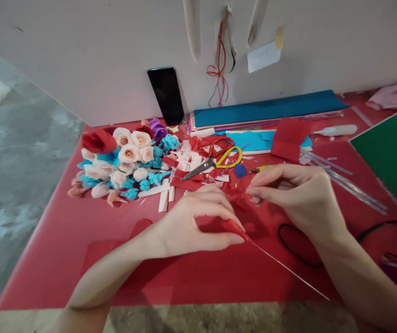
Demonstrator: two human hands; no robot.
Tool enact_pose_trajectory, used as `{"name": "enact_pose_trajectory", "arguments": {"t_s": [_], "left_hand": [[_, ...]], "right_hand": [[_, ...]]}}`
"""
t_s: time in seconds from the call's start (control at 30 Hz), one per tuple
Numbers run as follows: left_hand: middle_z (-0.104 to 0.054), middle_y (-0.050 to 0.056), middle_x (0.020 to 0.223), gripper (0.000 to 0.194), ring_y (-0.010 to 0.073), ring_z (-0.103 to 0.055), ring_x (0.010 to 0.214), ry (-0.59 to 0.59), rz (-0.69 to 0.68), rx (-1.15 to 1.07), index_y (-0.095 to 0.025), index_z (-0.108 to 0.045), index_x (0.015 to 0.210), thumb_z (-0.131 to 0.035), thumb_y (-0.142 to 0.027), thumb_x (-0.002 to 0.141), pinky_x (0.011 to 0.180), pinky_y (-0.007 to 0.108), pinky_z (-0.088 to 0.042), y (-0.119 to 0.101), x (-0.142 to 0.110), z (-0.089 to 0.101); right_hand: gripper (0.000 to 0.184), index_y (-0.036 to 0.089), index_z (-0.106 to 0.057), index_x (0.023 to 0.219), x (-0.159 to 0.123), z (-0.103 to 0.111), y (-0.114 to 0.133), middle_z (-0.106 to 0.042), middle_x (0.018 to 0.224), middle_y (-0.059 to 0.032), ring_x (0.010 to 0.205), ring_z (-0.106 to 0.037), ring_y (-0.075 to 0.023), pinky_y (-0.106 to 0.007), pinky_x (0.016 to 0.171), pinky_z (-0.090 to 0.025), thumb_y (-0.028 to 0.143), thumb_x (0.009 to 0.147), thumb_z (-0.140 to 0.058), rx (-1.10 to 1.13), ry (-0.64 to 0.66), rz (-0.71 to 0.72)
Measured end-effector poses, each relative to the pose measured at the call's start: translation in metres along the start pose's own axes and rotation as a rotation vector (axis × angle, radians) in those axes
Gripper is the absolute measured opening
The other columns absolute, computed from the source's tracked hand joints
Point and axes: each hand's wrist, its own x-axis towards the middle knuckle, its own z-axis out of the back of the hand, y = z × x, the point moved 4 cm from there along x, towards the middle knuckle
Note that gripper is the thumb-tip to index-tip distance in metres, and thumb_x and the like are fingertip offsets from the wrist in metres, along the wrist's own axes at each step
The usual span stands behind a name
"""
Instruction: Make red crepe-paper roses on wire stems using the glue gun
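Note:
My left hand pinches a small red paper bud between thumb and fingers. From the bud's base a thin pale wire stem runs down to the right, its far end free. Up and to the right, my right hand is raised with thumb and fingertips pressed together; anything between them is too small to make out. Just beyond both hands lie scissors with red and yellow handles, on a heap of red and white paper scraps. A yellow item with a dark tip shows behind my right fingers.
Crepe paper flowers cluster at the left of the red table. A phone leans on the back panel. Blue paper, a folded red piece, a white bottle, clear sticks and a black cable lie rightward.

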Motion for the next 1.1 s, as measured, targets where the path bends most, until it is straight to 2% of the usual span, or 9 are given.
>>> {"name": "enact_pose_trajectory", "arguments": {"t_s": [0.13, 0.23, 0.3, 0.4, 0.5, 0.63, 0.9, 1.0, 1.1], "left_hand": [[-0.069, 0.005, 0.073, 0.005, 0.0132, -0.059, 0.072, 0.011, 0.025, -0.02, -0.012, -0.07, 0.077, -0.071, -0.016, 0.073, 0.088, 0.033, -0.047, 0.001, -0.001, 0.0], [-0.068, 0.004, 0.073, 0.005, 0.0131, -0.058, 0.072, 0.02, 0.038, -0.01, -0.012, -0.07, 0.076, -0.07, -0.016, 0.074, 0.091, 0.034, -0.045, 0.002, -0.001, -0.001], [-0.068, 0.004, 0.074, 0.004, 0.0129, -0.058, 0.073, 0.022, 0.045, -0.011, -0.012, -0.069, 0.076, -0.069, -0.016, 0.074, 0.091, 0.034, -0.045, 0.003, -0.002, -0.001], [-0.067, 0.003, 0.076, 0.006, 0.0122, -0.058, 0.076, 0.025, 0.066, -0.023, -0.012, -0.07, 0.079, -0.068, -0.017, 0.076, 0.089, 0.03, -0.045, 0.004, -0.003, 0.0], [-0.067, 0.003, 0.078, 0.007, 0.0121, -0.058, 0.079, 0.028, 0.074, -0.021, -0.014, -0.07, 0.081, -0.067, -0.019, 0.077, 0.089, 0.029, -0.044, 0.003, -0.005, 0.001], [-0.067, 0.004, 0.078, 0.006, 0.0132, -0.058, 0.08, 0.007, 0.077, 0.006, -0.013, -0.069, 0.079, -0.067, -0.018, 0.077, 0.085, 0.028, -0.046, 0.003, -0.004, 0.006], [-0.066, 0.004, 0.073, 0.004, 0.0135, -0.058, 0.074, -0.129, 0.065, 0.112, -0.014, -0.067, 0.076, -0.067, -0.017, 0.077, 0.071, 0.026, -0.047, 0.008, -0.002, 0.021], [-0.067, 0.004, 0.077, 0.003, 0.0131, -0.059, 0.076, -0.19, 0.094, 0.076, -0.015, -0.067, 0.078, -0.066, -0.018, 0.077, 0.072, 0.025, -0.048, 0.015, -0.003, 0.024], [-0.068, 0.006, 0.095, 0.022, 0.0161, -0.062, 0.087, -0.307, 0.153, 0.029, -0.017, -0.065, 0.097, -0.067, -0.026, 0.077, 0.079, 0.027, -0.05, 0.021, -0.005, 0.028]], "right_hand": [[0.033, 0.018, -0.05, 0.051, 0.002, 0.002, 0.002, -0.052, 0.044, 0.0042, 0.039, -0.046, -0.0059, -0.017, 0.039, -0.038, 0.03, 0.07, -0.075, -0.116, -0.011, 0.021], [0.027, 0.017, -0.058, 0.053, 0.005, 0.001, -0.004, -0.049, 0.04, 0.0038, 0.036, -0.042, -0.0057, -0.018, 0.036, -0.034, 0.029, 0.076, -0.068, -0.232, 0.079, -0.018], [0.002, 0.018, -0.07, 0.071, 0.008, 0.001, -0.01, -0.061, 0.054, 0.0017, 0.043, -0.051, -0.0074, -0.018, 0.04, -0.04, 0.019, 0.07, -0.071, -0.284, 0.125, -0.035], [0.029, 0.021, -0.071, 0.094, 0.01, 0.001, -0.013, -0.07, 0.09, -0.0027, 0.073, -0.065, -0.0145, -0.023, 0.065, -0.054, 0.013, 0.066, -0.071, -0.308, 0.148, -0.035], [0.017, 0.018, -0.07, 0.09, 0.009, 0.001, -0.009, -0.072, 0.083, -0.0046, 0.072, -0.068, -0.0169, -0.026, 0.066, -0.057, 0.025, 0.075, -0.067, -0.249, 0.173, -0.065], [0.022, 0.016, -0.067, 0.092, 0.005, -0.002, 0.002, -0.072, 0.079, -0.0063, 0.063, -0.068, -0.0157, -0.023, 0.055, -0.056, 0.034, 0.084, -0.057, -0.159, 0.23, -0.098], [0.028, 0.015, -0.071, 0.09, -0.012, -0.016, -0.006, -0.071, 0.07, -0.0052, 0.06, -0.065, -0.0131, -0.019, 0.055, -0.053, 0.04, 0.08, -0.064, -0.135, 0.526, -0.209], [0.023, 0.013, -0.072, 0.084, -0.013, -0.023, -0.01, -0.07, 0.068, -0.0059, 0.057, -0.063, -0.0108, -0.018, 0.054, -0.051, 0.033, 0.083, -0.062, -0.09, 0.531, -0.231], [0.029, 0.013, -0.069, 0.088, -0.009, -0.027, -0.01, -0.071, 0.077, -0.0072, 0.06, -0.065, -0.0118, -0.02, 0.054, -0.053, 0.036, 0.09, -0.05, 0.045, 0.435, -0.212]]}}
